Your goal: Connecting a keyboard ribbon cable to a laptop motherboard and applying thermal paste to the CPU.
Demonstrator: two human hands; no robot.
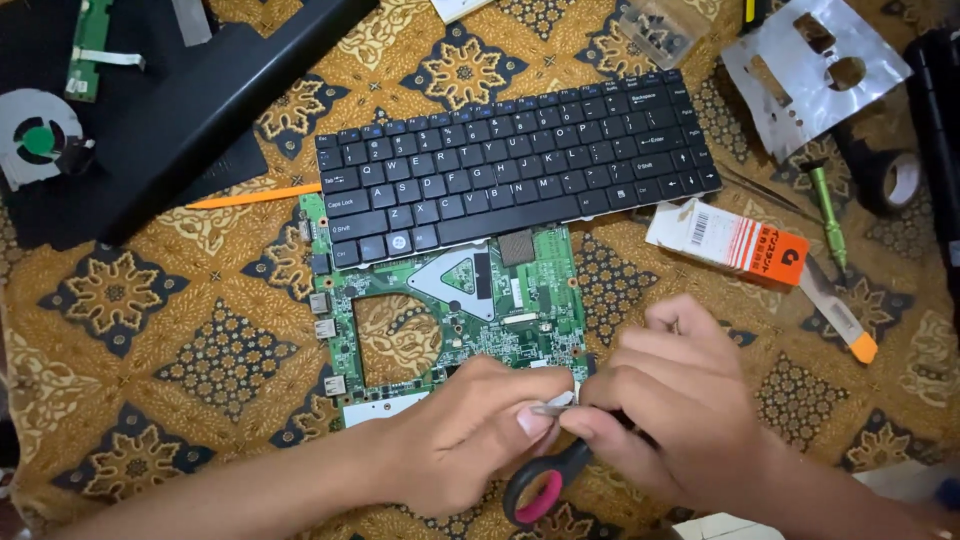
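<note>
My left hand (470, 430) pinches a small pale strip (553, 407) between thumb and fingers, just over the lower right corner of a green laptop motherboard (455, 300). Touching it from the right, my right hand (675, 400) grips black scissors with a pink-lined handle loop (540, 490); the blades are hidden under the fingers at the strip. A black laptop keyboard (515, 165) lies tilted across the board's upper edge.
Everything rests on a brown and gold patterned cloth (180, 340). A black laptop case with a fan (35, 135) is at top left, an orange stick (250, 197) beside it. At right lie a white and orange box (730, 240), a green screwdriver (828, 215), tape roll (895, 180), metal plate (810, 70).
</note>
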